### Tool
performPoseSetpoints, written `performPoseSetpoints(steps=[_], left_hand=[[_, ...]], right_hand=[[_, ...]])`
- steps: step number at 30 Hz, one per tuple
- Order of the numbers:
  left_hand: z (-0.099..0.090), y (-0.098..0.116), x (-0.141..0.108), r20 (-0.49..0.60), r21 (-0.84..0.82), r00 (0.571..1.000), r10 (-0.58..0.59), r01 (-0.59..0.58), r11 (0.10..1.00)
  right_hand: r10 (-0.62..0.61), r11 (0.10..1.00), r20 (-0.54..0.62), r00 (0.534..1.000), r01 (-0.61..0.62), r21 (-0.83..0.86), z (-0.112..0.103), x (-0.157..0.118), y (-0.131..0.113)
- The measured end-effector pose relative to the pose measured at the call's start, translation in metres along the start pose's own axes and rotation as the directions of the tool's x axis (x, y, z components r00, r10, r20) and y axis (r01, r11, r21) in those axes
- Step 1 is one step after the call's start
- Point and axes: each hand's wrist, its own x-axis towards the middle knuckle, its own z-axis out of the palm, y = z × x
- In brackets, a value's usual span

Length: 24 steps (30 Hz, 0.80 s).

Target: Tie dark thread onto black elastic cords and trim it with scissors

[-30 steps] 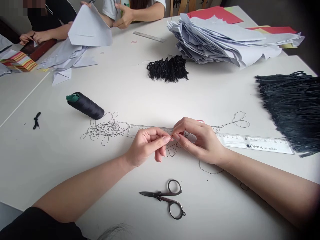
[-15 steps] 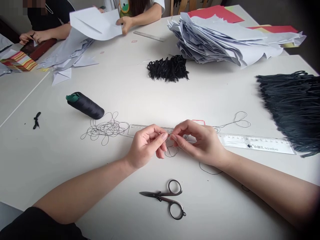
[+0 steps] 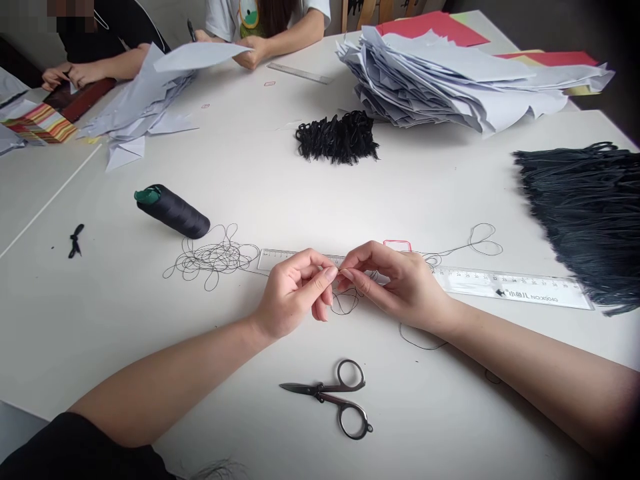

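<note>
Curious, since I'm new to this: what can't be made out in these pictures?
Head view: what the left hand and right hand pinch, too small to tell.
Head view: the middle of the clear ruler, hidden by both hands.
Head view: the far end of the black fringe, cut off by the right edge.

White tabletop, holding:
- Clear ruler, the landmark
- Small scissors, below the ruler
- Tangle of black thread, touching the ruler's left end
- Spool of black thread, just beyond that tangle
- Bundle of black loops, well beyond the ruler
- Pile of pale paper, beyond the ruler, past the bundle
- Black fringe, beyond the ruler's right end
</note>
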Motion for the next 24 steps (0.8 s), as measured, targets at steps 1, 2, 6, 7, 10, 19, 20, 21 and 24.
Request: performPoseSetpoints(steps=[1,2,6,7,10,19,20,21,24], left_hand=[[-0.0001,-0.0001,0.0000,0.002,0.003,1.000,0.002,-0.002,1.000],[-0.0002,-0.0003,0.0001,0.002,0.005,1.000,0.003,-0.003,1.000],[-0.0003,-0.0007,0.0010,-0.001,0.012,1.000,0.003,-0.003,1.000],[-0.0001,-0.0008,0.0011,0.000,0.013,1.000,0.002,-0.002,1.000],[0.0003,-0.0011,0.0008,0.001,0.017,1.000,0.003,-0.003,1.000],[-0.0006,-0.0009,0.0012,0.002,0.032,1.000,0.013,-0.013,0.999],[-0.0006,-0.0008,0.0013,0.004,0.036,1.000,0.015,-0.016,0.999],[-0.0005,-0.0009,0.0013,0.006,0.040,1.000,0.018,-0.018,0.999],[-0.0001,-0.0022,0.0008,0.017,0.070,0.999,0.034,-0.036,0.997]], right_hand=[[0.001,1.000,0.001,1.000,-0.001,0.000,0.0000,0.0000,0.0002],[0.002,1.000,0.002,1.000,-0.002,-0.001,-0.0001,0.0000,0.0004],[0.006,1.000,0.017,1.000,-0.006,0.003,-0.0008,-0.0003,0.0010],[0.007,1.000,0.022,1.000,-0.007,0.005,-0.0010,-0.0005,0.0015],[0.003,1.000,0.035,0.999,-0.003,0.001,-0.0012,-0.0012,0.0033],[-0.015,0.994,0.063,0.998,0.022,-0.103,-0.0024,-0.0017,0.0035],[-0.019,0.994,0.065,0.998,0.026,-0.108,-0.0026,-0.0018,0.0032],[-0.023,0.993,0.067,0.998,0.030,-0.112,-0.0029,-0.0020,0.0030],[-0.025,0.993,0.071,0.997,0.033,-0.111,-0.0032,-0.0018,0.0026]])
